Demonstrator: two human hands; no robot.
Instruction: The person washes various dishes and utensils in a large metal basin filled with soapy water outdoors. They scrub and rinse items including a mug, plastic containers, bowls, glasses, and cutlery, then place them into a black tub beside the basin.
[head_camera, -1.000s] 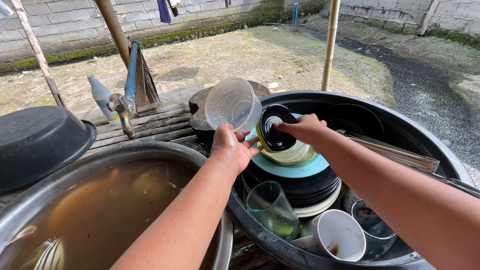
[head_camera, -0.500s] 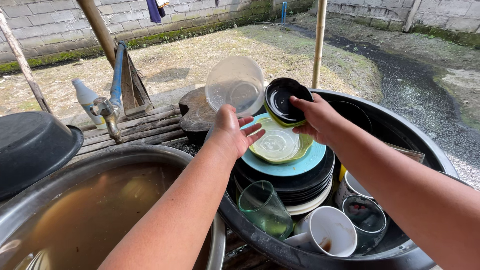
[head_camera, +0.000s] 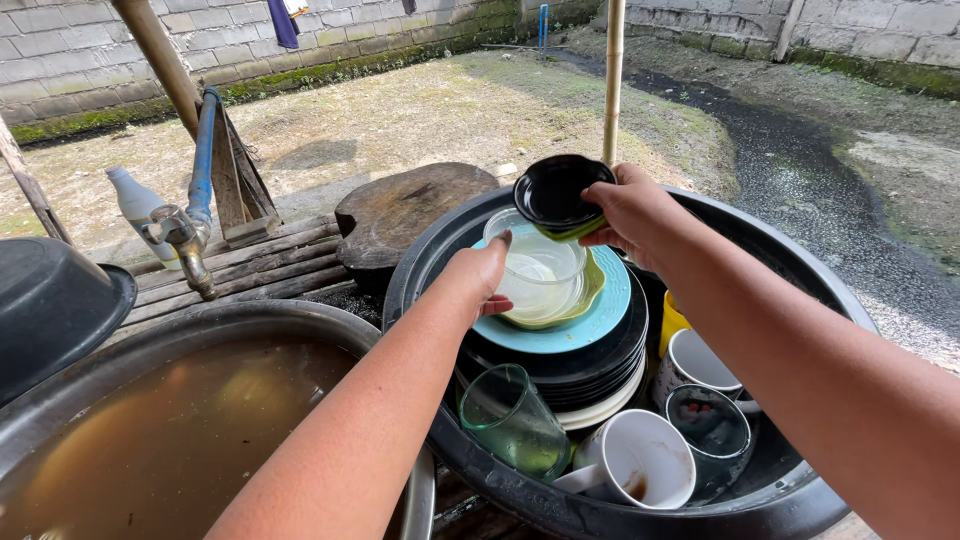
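Observation:
My left hand (head_camera: 482, 276) grips a clear plastic container (head_camera: 540, 275) and rests it in a pale green bowl (head_camera: 590, 290) on top of a stack of plates (head_camera: 570, 350), the uppermost one light blue. Just above and behind that stack, my right hand (head_camera: 632, 215) holds up a small black bowl (head_camera: 556, 192) by its rim. The stack stands inside a large black tub (head_camera: 800, 490).
The tub also holds a green glass (head_camera: 510, 420), a white mug (head_camera: 640, 465), a second white cup (head_camera: 700, 362) and a dark glass (head_camera: 712, 428). A metal basin of murky water (head_camera: 150, 440) sits at left under a tap (head_camera: 185, 240). A wooden block (head_camera: 410, 210) lies behind.
My left hand lowered the clear container from mid-air down into the pale green bowl. My right hand lifted the black bowl off the stack and now holds it higher, to the right.

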